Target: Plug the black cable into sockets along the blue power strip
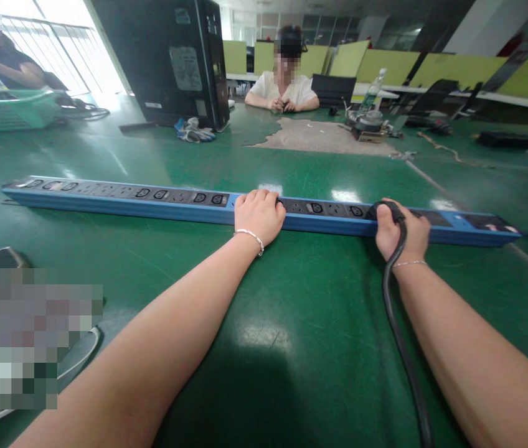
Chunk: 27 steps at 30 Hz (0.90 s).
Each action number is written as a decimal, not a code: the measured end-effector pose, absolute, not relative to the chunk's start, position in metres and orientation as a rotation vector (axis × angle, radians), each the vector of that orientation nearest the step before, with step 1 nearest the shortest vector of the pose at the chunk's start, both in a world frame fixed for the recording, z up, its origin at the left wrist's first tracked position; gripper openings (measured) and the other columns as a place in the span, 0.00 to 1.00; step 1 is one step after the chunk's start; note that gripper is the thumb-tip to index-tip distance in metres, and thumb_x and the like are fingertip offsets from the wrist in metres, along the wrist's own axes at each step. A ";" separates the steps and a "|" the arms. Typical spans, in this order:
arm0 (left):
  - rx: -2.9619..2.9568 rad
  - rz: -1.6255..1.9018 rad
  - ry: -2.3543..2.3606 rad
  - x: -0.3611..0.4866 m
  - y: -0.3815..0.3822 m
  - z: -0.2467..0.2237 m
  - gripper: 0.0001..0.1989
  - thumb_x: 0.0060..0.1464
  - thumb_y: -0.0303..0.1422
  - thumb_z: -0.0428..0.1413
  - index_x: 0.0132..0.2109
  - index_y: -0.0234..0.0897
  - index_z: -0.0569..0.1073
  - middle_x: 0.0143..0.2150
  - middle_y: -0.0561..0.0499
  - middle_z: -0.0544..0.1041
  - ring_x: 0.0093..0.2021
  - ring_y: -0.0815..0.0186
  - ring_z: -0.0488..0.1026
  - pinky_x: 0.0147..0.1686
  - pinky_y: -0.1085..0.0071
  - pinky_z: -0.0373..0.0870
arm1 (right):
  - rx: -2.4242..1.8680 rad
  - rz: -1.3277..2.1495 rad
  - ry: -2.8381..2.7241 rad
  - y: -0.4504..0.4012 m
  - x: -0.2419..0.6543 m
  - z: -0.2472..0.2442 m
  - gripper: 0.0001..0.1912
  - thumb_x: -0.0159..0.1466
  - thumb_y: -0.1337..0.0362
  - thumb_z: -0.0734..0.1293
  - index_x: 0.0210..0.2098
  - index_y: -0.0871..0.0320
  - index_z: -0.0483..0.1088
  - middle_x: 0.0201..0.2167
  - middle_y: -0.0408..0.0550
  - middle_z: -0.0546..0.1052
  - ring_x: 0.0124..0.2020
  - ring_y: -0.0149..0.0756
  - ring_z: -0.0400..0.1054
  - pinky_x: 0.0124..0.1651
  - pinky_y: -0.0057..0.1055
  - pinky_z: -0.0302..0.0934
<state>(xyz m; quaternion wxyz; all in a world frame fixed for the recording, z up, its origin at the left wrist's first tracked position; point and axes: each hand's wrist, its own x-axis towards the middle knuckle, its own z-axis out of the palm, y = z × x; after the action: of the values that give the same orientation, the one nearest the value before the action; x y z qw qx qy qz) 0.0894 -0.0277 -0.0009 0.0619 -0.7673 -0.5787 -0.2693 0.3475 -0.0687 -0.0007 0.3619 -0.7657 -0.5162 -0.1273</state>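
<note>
A long blue power strip [189, 211] with a row of black sockets lies across the green table. My left hand [259, 218] is wrapped over the strip near its middle, fingers curled over the far side. Farther right, my right hand [404, 230] grips a black power plug [388, 213], thumb on top, at the strip's socket face. Whether the plug is fully seated in a socket is hidden by the hand. From it a thick black cable [395, 311] runs down toward the bottom edge of the view.
Across the green table [292, 298] a person [282, 87] sits. A black computer case [175, 62] stands back left beside gloves [193, 129] and a green basket [7, 112]. A bottle [376, 87] is back right. Blurred items lie at lower left.
</note>
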 end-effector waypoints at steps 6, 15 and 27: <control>-2.320 -0.826 -1.759 0.090 -0.028 0.000 0.17 0.61 0.36 0.41 0.48 0.43 0.72 0.50 0.49 0.74 0.53 0.59 0.66 0.52 0.60 0.55 | -1.912 -0.302 -1.197 -0.072 0.358 0.003 0.29 0.65 0.52 0.49 0.43 0.64 0.74 0.41 0.61 0.76 0.46 0.45 0.68 0.49 0.36 0.57; -2.306 -0.842 -1.715 0.088 -0.027 -0.001 0.17 0.60 0.36 0.41 0.47 0.42 0.72 0.49 0.49 0.75 0.51 0.59 0.67 0.50 0.60 0.57 | -1.762 -0.377 -1.057 -0.073 0.407 -0.002 0.26 0.64 0.54 0.52 0.44 0.67 0.71 0.44 0.61 0.75 0.46 0.42 0.68 0.51 0.33 0.58; -2.346 -0.883 -1.728 0.088 -0.028 0.000 0.17 0.59 0.36 0.42 0.48 0.42 0.73 0.49 0.47 0.75 0.52 0.58 0.67 0.51 0.60 0.57 | -1.918 -0.398 -1.009 -0.077 0.446 -0.013 0.28 0.60 0.48 0.54 0.44 0.65 0.69 0.41 0.63 0.75 0.44 0.47 0.67 0.50 0.39 0.59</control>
<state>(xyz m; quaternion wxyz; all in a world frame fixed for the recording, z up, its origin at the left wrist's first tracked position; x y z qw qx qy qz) 0.0877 -0.0277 0.0002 0.0484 -0.7697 -0.5669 -0.2895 0.4456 -0.0773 -0.0126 0.4519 -0.7765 -0.4086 -0.1611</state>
